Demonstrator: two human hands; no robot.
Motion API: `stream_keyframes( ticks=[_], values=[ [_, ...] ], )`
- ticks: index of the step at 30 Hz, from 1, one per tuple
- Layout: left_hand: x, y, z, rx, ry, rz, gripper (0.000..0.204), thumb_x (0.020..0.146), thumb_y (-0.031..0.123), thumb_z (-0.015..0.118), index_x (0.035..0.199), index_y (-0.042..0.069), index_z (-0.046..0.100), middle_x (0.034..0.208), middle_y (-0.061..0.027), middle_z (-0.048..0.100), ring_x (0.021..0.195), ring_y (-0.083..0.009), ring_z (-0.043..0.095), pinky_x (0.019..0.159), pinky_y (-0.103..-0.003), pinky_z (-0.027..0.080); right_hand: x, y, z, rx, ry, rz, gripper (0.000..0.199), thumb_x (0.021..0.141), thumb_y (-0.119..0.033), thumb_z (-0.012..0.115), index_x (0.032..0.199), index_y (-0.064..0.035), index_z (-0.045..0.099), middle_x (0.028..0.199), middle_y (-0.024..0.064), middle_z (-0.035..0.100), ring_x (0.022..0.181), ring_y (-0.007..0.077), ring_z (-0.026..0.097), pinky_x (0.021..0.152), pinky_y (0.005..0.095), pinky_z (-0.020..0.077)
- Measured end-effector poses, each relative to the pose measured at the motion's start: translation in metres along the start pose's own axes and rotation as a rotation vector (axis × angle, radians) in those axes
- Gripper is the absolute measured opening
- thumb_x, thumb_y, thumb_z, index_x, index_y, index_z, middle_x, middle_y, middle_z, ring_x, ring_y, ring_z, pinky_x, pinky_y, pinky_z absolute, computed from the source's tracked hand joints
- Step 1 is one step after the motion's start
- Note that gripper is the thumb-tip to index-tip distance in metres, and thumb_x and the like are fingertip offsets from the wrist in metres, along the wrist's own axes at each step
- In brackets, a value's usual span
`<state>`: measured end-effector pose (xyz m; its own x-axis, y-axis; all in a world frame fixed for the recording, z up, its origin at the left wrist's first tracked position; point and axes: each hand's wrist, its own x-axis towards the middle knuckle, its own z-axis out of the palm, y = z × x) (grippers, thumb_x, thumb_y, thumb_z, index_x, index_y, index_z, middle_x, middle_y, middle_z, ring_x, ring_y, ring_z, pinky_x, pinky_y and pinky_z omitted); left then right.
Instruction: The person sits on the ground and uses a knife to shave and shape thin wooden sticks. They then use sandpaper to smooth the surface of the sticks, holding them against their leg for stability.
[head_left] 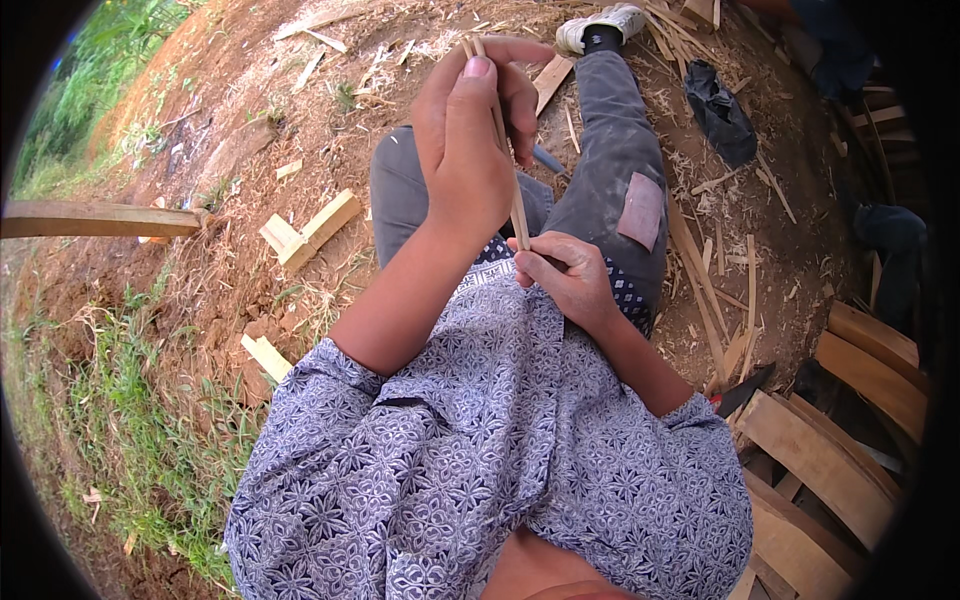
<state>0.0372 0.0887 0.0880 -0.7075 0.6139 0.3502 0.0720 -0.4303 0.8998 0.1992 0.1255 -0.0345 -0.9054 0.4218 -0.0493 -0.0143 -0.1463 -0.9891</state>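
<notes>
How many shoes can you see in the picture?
1. A white shoe sits at the top of the picture, on the foot of the outstretched leg, among wood shavings. The other foot is hidden under the bent leg, so another shoe may be out of sight.

At frame centre the left hand (470,140) grips the upper part of a thin bamboo stick (505,150), while the right hand (570,275) pinches its lower end. Wood offcuts (310,230) lie centre-left; curved planks (830,450) at lower right.
</notes>
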Motion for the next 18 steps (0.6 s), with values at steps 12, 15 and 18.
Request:
stream_keyframes(
  ticks=[12,15,18],
  values=[
    [0.010,-0.014,-0.010,-0.217,0.179,-0.084,0.030,0.100,0.027,0.038,0.073,0.013,0.036,0.060,0.0002,0.034,0.047,-0.0126,0.032,0.043,-0.028,0.030,0.000,0.005,-0.004,0.093,-0.043,0.051,0.027,0.103,-0.013,0.057,0.114,0.0096,0.068,0.084,0.0042,0.065,0.076,0.0085,0.062,0.071,0.0239,0.0516],
    [0.017,-0.018,-0.014,-0.190,0.253,-0.117,0.030,0.099,0.026,0.038,0.072,0.013,0.035,0.060,0.0004,0.033,0.049,-0.0133,0.032,0.045,-0.030,0.029,0.001,0.006,-0.003,0.148,-0.100,0.148,0.030,0.106,-0.018,0.052,0.103,0.0075,0.068,0.082,0.0041,0.064,0.077,0.0088,0.061,0.072,0.0244,0.0516],
    [0.021,-0.020,-0.018,-0.217,0.288,-0.185,0.026,0.099,0.024,0.038,0.075,0.013,0.035,0.060,0.0002,0.032,0.050,-0.0128,0.031,0.046,-0.030,0.029,0.003,0.007,-0.005,0.047,-0.154,0.064,0.032,0.107,-0.019,0.050,0.090,0.0040,0.065,0.080,0.0041,0.063,0.074,0.0097,0.060,0.071,0.0248,0.0503]
  ],
)
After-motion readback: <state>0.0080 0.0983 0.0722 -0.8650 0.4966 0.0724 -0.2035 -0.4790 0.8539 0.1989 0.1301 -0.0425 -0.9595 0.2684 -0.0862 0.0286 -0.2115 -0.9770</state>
